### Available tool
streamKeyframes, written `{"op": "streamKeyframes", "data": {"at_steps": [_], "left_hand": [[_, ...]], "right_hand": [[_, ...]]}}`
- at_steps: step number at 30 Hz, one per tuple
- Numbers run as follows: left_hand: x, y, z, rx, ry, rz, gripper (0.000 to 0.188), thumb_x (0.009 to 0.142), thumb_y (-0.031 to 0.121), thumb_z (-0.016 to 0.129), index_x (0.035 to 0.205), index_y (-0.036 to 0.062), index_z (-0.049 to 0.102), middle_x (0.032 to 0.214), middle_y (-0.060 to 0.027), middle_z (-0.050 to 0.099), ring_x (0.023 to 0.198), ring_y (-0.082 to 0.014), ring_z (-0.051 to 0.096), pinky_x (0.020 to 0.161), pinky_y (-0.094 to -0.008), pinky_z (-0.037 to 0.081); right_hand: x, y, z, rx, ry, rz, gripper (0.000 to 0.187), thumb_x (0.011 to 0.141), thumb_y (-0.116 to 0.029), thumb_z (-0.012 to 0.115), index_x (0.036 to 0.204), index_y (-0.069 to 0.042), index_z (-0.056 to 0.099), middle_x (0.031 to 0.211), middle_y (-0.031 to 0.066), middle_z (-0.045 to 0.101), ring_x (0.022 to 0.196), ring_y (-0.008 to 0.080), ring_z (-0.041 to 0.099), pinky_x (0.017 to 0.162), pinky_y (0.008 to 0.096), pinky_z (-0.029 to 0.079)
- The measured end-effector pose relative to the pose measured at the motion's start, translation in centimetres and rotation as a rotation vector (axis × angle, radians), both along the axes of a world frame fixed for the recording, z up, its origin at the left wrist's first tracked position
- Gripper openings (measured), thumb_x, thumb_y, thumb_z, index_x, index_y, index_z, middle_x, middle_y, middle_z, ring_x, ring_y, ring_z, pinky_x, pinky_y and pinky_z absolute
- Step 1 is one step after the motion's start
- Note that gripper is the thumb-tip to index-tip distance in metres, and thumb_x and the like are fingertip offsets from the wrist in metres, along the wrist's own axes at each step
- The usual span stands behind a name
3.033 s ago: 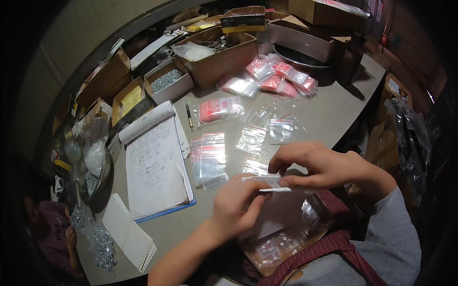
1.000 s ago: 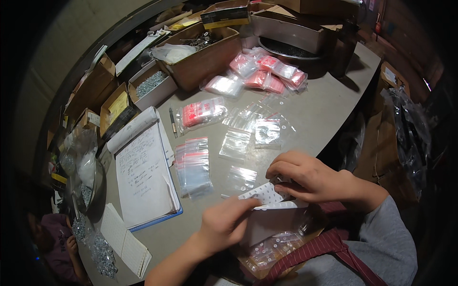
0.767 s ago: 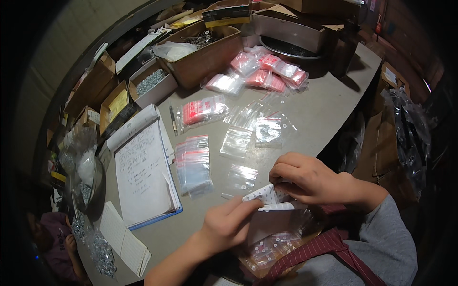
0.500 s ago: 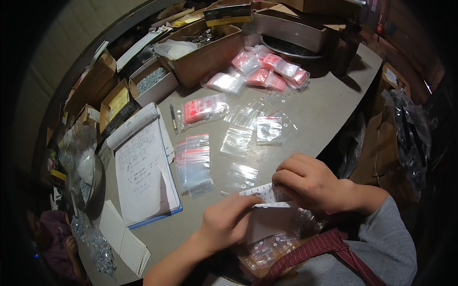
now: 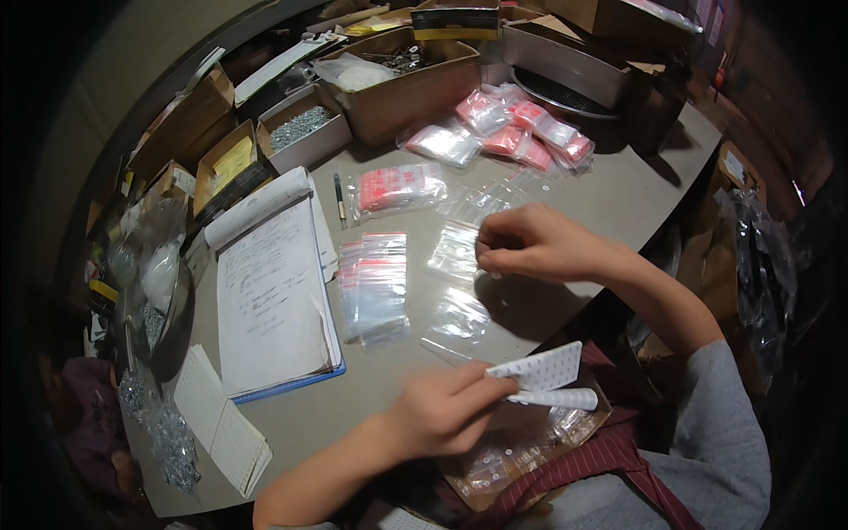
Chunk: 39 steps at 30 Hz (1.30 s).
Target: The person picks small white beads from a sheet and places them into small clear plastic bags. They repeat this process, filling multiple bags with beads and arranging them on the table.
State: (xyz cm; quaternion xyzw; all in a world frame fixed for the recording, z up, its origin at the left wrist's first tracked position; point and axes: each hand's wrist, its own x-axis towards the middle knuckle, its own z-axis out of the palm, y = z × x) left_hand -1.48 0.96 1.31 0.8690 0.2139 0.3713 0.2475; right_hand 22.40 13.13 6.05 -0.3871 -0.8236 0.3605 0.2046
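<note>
My left hand (image 5: 437, 411) is closed on a folded white sheet of stickers (image 5: 546, 366) with rows of small printed marks. It holds the sheet above a cardboard box (image 5: 590, 422) at the table's near edge, in which clear bags with small white round stickers (image 5: 495, 466) lie. My right hand (image 5: 539, 243) is over the table, its thumb and forefinger pinched beside a clear zip bag (image 5: 452, 253). A tiny pale spot shows at its fingertips, too small to name. Nearer me lies another clear bag (image 5: 461, 314); to the left is a stack of red-edged zip bags (image 5: 374, 296).
An open notebook (image 5: 274, 300) and a pen (image 5: 339, 199) lie left of the bags. Packs of red-printed bags (image 5: 521, 132), a box of screws (image 5: 300, 128) and a large brown box (image 5: 397, 110) stand at the back. Another person (image 5: 88, 428) is at the lower left.
My right hand has left the sticker sheet and moved forward to the clear bags. My left hand keeps the sheet, now showing its folded halves. The view has shifted slightly.
</note>
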Motion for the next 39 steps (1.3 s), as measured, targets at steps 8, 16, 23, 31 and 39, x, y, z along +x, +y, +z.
{"op": "streamKeyframes", "data": {"at_steps": [8, 16, 23, 31, 39], "left_hand": [[0.1, -0.4, -0.5, 0.09, 0.028, -0.085, 0.026, 0.08, 0.006, 0.069, 0.106, 0.0038, 0.067, 0.09, -0.0083, 0.058, 0.071, -0.0254, 0.064, 0.059, -0.0357, 0.053], [-0.1, -0.8, -0.7, 0.145, 0.055, -0.063, 0.025, 0.082, 0.009, 0.065, 0.105, 0.002, 0.063, 0.088, -0.0081, 0.053, 0.071, -0.0236, 0.063, 0.056, -0.0357, 0.052], [0.0, -0.7, -0.8, 0.138, 0.031, -0.062, 0.022, 0.081, 0.009, 0.065, 0.102, 0.0026, 0.062, 0.086, -0.0077, 0.051, 0.072, -0.0234, 0.064, 0.056, -0.0358, 0.053], [0.1, -0.2, -0.5, 0.031, -0.058, -0.055, 0.024, 0.081, 0.005, 0.071, 0.105, 0.0052, 0.067, 0.085, -0.0085, 0.057, 0.067, -0.0271, 0.064, 0.056, -0.0372, 0.051], [-0.2, -0.2, -0.3, -0.039, -0.019, 0.063, 0.033, 0.078, -0.002, 0.073, 0.11, 0.0074, 0.073, 0.08, -0.0086, 0.061, 0.064, -0.0267, 0.063, 0.055, -0.0365, 0.05]], "right_hand": [[-4.5, 4.4, -2.0, 0.318, -0.348, 0.045, 0.024, 0.087, -0.017, 0.071, 0.096, 0.004, 0.068, 0.084, 0.0234, 0.07, 0.078, 0.0403, 0.067, 0.074, 0.0459, 0.053], [-4.4, 2.8, -0.1, 0.223, -0.218, 0.123, 0.02, 0.09, -0.017, 0.075, 0.096, 0.001, 0.067, 0.083, 0.0139, 0.07, 0.077, 0.0286, 0.068, 0.071, 0.0391, 0.052], [-6.1, -2.4, -0.1, -0.089, -0.062, 0.293, 0.017, 0.09, -0.012, 0.071, 0.098, 0.001, 0.063, 0.084, 0.0098, 0.068, 0.077, 0.0189, 0.067, 0.068, 0.0357, 0.052], [-6.2, -3.3, -0.3, 0.276, -0.369, 0.105, 0.017, 0.088, -0.01, 0.073, 0.09, 0.0, 0.059, 0.084, 0.0199, 0.065, 0.08, 0.0426, 0.066, 0.07, 0.0504, 0.052], [1.1, -7.2, 2.4, 0.248, -0.005, 0.239, 0.016, 0.093, -0.011, 0.073, 0.099, 0.002, 0.066, 0.089, 0.0126, 0.065, 0.085, 0.0308, 0.066, 0.076, 0.0404, 0.052]]}}
